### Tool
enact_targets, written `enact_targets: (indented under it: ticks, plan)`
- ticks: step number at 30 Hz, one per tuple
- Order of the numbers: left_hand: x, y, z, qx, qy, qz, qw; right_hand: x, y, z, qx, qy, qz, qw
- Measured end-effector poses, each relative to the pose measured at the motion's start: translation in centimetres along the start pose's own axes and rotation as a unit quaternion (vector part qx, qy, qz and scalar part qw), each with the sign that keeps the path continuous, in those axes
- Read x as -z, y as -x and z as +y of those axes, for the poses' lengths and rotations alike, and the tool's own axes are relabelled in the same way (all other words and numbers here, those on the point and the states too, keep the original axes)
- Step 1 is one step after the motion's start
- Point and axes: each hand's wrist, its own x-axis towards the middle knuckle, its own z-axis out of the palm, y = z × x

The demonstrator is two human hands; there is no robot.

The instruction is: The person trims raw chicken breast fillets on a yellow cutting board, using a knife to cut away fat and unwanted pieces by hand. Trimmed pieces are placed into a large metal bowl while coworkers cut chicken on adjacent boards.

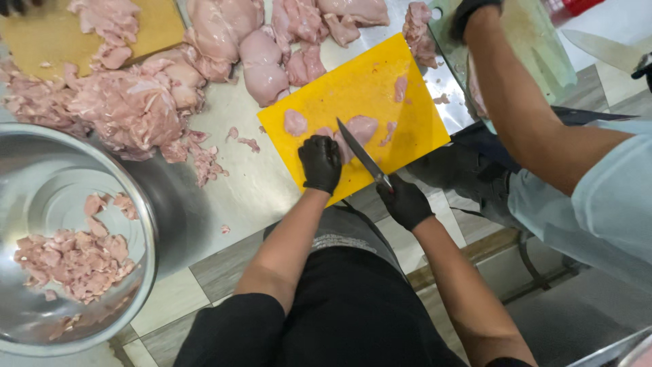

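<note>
Chicken piece (360,129), pale pink and raw, lies on the near part of the yellow cutting board (353,88), and it is under your knife. At the far left stands a big steel bowl (41,170) with small cut chicken bits (75,261) inside (it sits at the edge of the steel table (258,177)). Beside it, a heap of trimmed meat (129,109) lies on the table, and whole chicken breasts (261,64) lie behind the board. Your left hand (320,162), in a black glove, presses with bent fingers on the chicken piece, touching it just beside the blade. Your right hand (405,200), gloved too, is clenched around the handle of the knife (361,153), whose blade lies slanted over the meat. At the right, another person's arm (523,115) reaches over a green board (536,47).
</note>
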Motion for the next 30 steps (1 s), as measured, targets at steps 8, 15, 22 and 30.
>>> enact_targets:
  ticks: [8,15,22,30]
  plan:
    - [-1.1,-2.7,1.3,0.054,-0.111,-0.031,0.992,-0.9,-2.3,-0.9,-0.012,-0.009,-0.004,1.0]
    - [-2.5,-3.4,0.2,0.036,-0.248,-0.101,0.963,-2.1,-3.9,-0.4,-0.047,-0.036,-0.042,0.997]
    - [-3.3,-3.4,0.2,0.018,-0.268,-0.094,0.959,-3.3,-8.7,-2.0,0.007,-0.012,0.002,1.0]
    - [-4.7,-2.8,0.0,0.024,-0.283,-0.069,0.956,-5.1,-7.8,0.3,0.0,0.013,-0.019,1.0]
